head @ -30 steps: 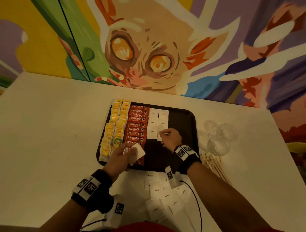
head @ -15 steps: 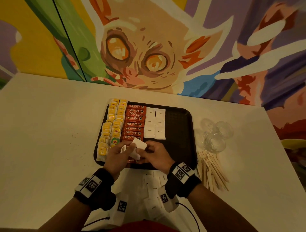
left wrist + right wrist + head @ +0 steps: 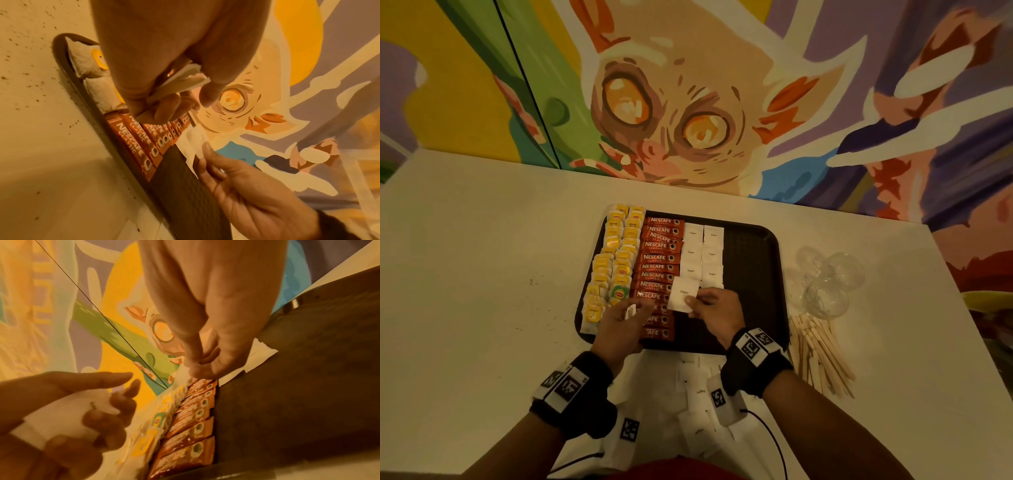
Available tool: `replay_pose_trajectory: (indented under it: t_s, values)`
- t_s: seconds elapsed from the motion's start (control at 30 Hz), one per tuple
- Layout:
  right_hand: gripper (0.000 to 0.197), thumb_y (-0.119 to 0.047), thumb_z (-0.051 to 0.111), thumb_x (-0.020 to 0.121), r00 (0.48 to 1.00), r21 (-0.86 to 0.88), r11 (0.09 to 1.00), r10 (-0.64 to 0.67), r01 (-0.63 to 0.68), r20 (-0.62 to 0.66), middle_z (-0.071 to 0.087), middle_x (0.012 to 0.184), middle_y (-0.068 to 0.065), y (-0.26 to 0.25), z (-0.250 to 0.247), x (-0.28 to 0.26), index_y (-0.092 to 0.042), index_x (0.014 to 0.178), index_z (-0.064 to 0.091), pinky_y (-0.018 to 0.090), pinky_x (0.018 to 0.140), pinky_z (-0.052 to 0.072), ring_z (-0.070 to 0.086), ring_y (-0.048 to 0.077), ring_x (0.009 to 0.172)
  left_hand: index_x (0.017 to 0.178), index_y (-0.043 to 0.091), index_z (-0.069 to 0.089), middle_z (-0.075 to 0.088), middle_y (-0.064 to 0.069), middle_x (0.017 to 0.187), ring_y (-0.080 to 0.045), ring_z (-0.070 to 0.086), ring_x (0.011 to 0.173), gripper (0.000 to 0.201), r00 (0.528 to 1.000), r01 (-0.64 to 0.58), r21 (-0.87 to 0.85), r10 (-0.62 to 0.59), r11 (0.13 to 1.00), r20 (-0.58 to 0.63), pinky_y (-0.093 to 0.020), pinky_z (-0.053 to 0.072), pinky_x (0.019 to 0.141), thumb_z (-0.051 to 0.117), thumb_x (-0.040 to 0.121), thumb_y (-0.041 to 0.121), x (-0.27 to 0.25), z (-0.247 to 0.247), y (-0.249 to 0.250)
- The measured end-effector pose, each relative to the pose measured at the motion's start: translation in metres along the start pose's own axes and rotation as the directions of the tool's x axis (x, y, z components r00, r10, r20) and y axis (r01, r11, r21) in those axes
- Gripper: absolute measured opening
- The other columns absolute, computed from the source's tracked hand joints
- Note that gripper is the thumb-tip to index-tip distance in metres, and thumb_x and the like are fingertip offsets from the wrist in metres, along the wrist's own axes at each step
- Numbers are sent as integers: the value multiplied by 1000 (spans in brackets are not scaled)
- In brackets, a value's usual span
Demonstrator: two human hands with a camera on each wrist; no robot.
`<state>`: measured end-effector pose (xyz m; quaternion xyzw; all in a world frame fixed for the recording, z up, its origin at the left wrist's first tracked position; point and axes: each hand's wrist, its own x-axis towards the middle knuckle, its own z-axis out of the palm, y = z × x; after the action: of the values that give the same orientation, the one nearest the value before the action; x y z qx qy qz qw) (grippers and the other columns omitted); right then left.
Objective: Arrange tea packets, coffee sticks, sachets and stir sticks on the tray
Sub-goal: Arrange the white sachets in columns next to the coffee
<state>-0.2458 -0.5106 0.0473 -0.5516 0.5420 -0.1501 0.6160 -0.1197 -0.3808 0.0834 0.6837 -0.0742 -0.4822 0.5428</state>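
The black tray (image 3: 751, 240) holds a column of yellow tea packets (image 3: 616, 260), a column of red coffee sticks (image 3: 659, 260) and two short columns of white sugar sachets (image 3: 702, 253). My right hand (image 3: 693, 303) pinches one sugar sachet (image 3: 683, 294) by its corner, just above the coffee sticks and below the laid sachets. My left hand (image 3: 633, 310) hovers over the tray's near left and grips a small stack of sachets (image 3: 183, 78). Wooden stir sticks (image 3: 822, 353) lie on the table right of the tray.
Loose sugar sachets (image 3: 698, 394) lie scattered on the white table between my forearms. Clear glass cups (image 3: 828, 281) stand right of the tray, behind the stir sticks. A painted wall rises behind the table. The tray's right half is bare.
My right hand left the sachet columns, came back to my left hand, took one sachet from its stack and now holds it a little away from that hand.
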Motion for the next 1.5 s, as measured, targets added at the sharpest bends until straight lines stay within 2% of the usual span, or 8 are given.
replay_pose_trajectory:
  t_s: [0.1,0.37,0.53,0.73,1.03,1.27,1.37,1.5]
  values:
    - [26,-13,73,87,997,-93,995,39,-46,-69,73,109,8,3,-4,14,-6,112,69,32,80,60,72,15,72,107,10,62,63,-5,91,-12,53,64,23,1000,-1,6,1,1000,7,-24,41,49,62,93,28,0,-1,-2]
    - [29,-13,70,90,987,-285,951,83,-119,-136,70,115,9,0,-6,29,-6,118,66,15,67,53,65,7,62,102,12,62,58,-5,87,-14,47,64,18,1000,1,15,-1,1000,29,-26,40,52,63,93,28,0,-4,-3]
    - [23,-14,71,89,983,-312,938,109,-152,-150,73,96,11,-3,-5,33,-6,111,67,25,81,58,65,10,60,104,11,61,59,-8,93,-16,47,65,20,1000,-3,15,2,1000,32,-25,41,50,63,92,28,0,-5,-3]
    - [14,-10,74,85,974,-297,937,131,-183,-187,71,100,15,-3,2,36,-14,90,62,25,55,59,71,20,67,104,12,61,60,-8,95,-15,48,67,21,999,-2,21,1,1000,38,-26,42,52,63,92,29,-1,-5,-2]
    - [27,-16,78,81,976,-349,925,86,-153,-200,70,104,11,5,7,46,-26,74,54,40,80,61,71,25,91,104,15,62,60,-6,94,-14,48,67,18,999,1,27,-2,1000,42,-27,42,55,63,92,29,-3,-8,0]
    - [28,-15,78,80,976,-348,927,72,-141,-204,70,102,10,8,6,48,-27,72,54,41,82,60,70,25,94,105,15,61,59,-9,96,-15,47,66,20,998,4,21,-5,1000,61,-27,42,53,63,92,30,-2,-8,-1]
    - [26,-16,78,80,975,-337,930,77,-145,-208,70,102,10,8,6,47,-27,74,56,41,81,61,70,25,92,107,18,61,62,-9,109,-17,54,77,24,998,8,4,-8,1000,69,-28,44,56,64,90,35,-3,-7,0]
    - [19,-20,76,82,982,-325,942,26,-87,-187,71,96,8,5,7,38,-27,78,58,42,80,60,69,25,93,127,24,53,63,-7,123,-26,61,107,43,993,62,-93,-52,994,104,-36,51,70,61,90,43,-3,-6,3]
